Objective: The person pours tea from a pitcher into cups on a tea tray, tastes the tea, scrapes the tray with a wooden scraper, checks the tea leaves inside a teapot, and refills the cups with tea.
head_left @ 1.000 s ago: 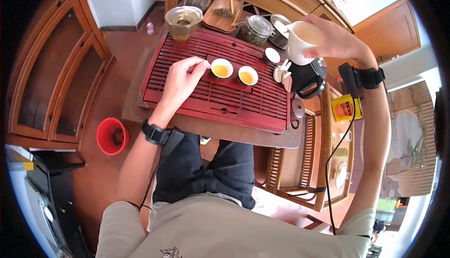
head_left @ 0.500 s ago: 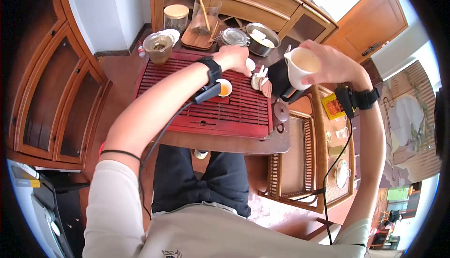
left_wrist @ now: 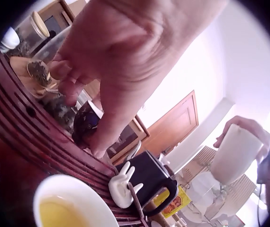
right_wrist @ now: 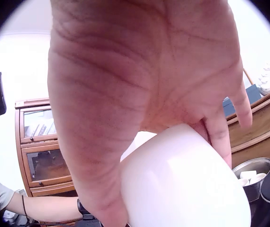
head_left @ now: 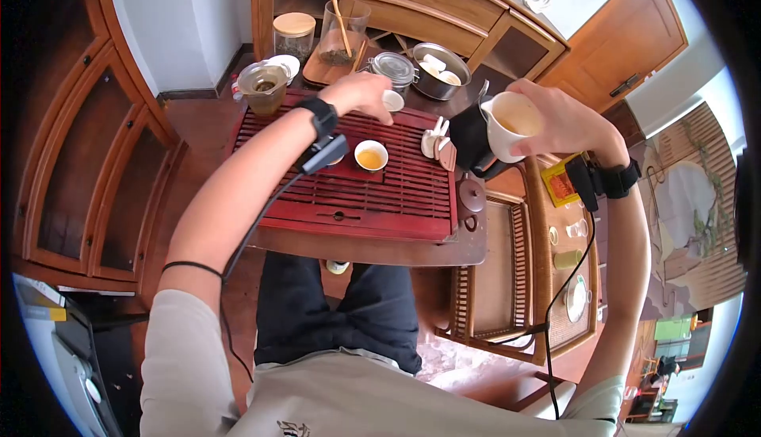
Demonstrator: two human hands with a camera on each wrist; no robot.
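Note:
My left hand (head_left: 363,94) reaches across the slatted red tea tray (head_left: 357,219) and pinches a small teacup (head_left: 392,101). This cup is white inside and, in the left wrist view, dark outside (left_wrist: 86,120), between thumb and fingers. A second teacup (head_left: 371,156) with amber tea stands mid-tray, below the hand. Another cup is mostly hidden under the left wrist. My right hand (head_left: 555,120) grips a white pitcher (head_left: 507,139) up in the air right of the tray. Pale liquid shows inside the pitcher, whose smooth white side (right_wrist: 182,184) fills the lower right wrist view.
A black kettle (head_left: 469,137), white hand-shaped figurine (head_left: 430,142) and small brown teapot (head_left: 472,195) line the tray's right side. Behind stand a clip-top jar (head_left: 392,68), metal bowl (head_left: 444,84) and wood-lidded jar (head_left: 293,36). A glass strainer pot (head_left: 264,92) occupies the left back corner.
From beside the tea-filled cups, my left hand has reached to the back right, taken hold of the small cup and brought it a little left. My right hand keeps holding the pitcher.

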